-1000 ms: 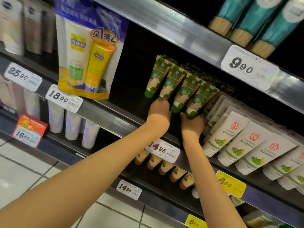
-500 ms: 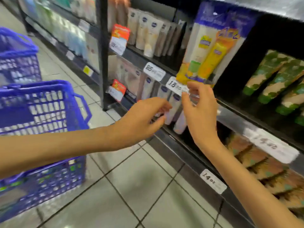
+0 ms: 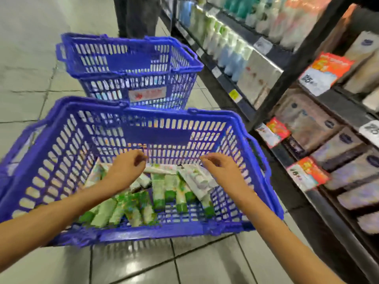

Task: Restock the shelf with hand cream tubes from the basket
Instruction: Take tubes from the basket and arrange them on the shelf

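Note:
A blue plastic basket (image 3: 61, 156) stands on the tiled floor in front of me. Several green and white hand cream tubes (image 3: 162, 191) lie jumbled on its bottom. My left hand (image 3: 125, 171) hovers inside the basket above the tubes, fingers loosely curled, holding nothing. My right hand (image 3: 223, 171) hangs over the right side of the basket, fingers also loosely curled and empty. Neither hand touches a tube. The shelf with the green tubes is out of view.
A second blue basket (image 3: 131, 64) stands behind the first. Dark shelving (image 3: 287, 83) with bottles, tubes and red price tags runs along the right. A person's dark legs (image 3: 139, 15) stand at the far end of the aisle.
My view has swung from the shelf down to the basket. Both hands left the shelf's green tubes and moved left and down over the basket, empty.

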Demonstrator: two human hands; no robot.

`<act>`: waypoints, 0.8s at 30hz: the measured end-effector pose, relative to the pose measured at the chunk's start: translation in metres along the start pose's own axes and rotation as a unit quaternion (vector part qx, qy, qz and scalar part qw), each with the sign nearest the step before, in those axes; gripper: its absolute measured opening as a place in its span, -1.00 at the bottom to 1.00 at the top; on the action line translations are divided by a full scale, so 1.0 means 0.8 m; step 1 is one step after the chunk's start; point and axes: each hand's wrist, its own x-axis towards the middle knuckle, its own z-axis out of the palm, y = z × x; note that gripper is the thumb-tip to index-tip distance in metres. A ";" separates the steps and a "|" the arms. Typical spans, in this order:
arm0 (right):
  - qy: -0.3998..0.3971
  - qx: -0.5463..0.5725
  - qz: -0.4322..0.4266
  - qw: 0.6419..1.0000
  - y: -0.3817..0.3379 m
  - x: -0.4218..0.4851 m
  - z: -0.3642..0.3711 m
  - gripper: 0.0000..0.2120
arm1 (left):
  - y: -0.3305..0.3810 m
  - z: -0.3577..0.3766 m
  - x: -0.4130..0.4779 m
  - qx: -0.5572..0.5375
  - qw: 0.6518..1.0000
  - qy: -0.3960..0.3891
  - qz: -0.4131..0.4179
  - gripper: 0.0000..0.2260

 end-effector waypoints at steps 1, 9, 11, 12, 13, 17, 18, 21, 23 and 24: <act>-0.015 -0.039 0.011 0.999 0.003 0.014 0.010 -0.80 | -0.010 0.013 0.003 0.002 0.999 -0.032 -0.040 -0.81; -0.287 -0.330 0.141 0.888 0.044 0.061 0.088 -0.72 | -0.030 0.139 0.030 0.167 0.952 -0.234 -0.109 -0.62; -0.343 -0.353 0.156 0.857 0.058 0.058 0.094 -0.65 | -0.031 0.158 0.036 0.148 0.944 -0.262 -0.134 -0.56; -0.356 -0.356 0.172 0.847 0.065 0.058 0.094 -0.63 | -0.032 0.165 0.037 0.153 0.941 -0.263 -0.146 -0.52; -0.355 -0.348 0.191 0.846 0.073 0.059 0.093 -0.64 | -0.032 0.168 0.038 0.167 0.938 -0.259 -0.159 -0.48; -0.342 -0.298 0.263 0.852 0.094 0.071 0.093 -0.72 | -0.040 0.181 0.036 0.177 0.940 -0.238 -0.169 -0.29; -0.348 -0.284 0.276 0.850 0.095 0.073 0.096 -0.74 | -0.042 0.184 0.037 0.153 0.944 -0.223 -0.190 -0.20; -0.359 -0.218 0.323 0.848 0.093 0.079 0.113 -0.84 | -0.047 0.176 0.045 0.056 0.944 -0.225 -0.236 -0.07; -0.350 -0.205 0.354 0.843 0.094 0.080 0.131 -0.63 | -0.048 0.164 0.051 -0.021 0.935 -0.270 -0.229 -0.26; -0.345 -0.198 0.369 0.840 0.094 0.077 0.140 -0.53 | -0.048 0.159 0.053 -0.069 0.924 -0.296 -0.231 -0.39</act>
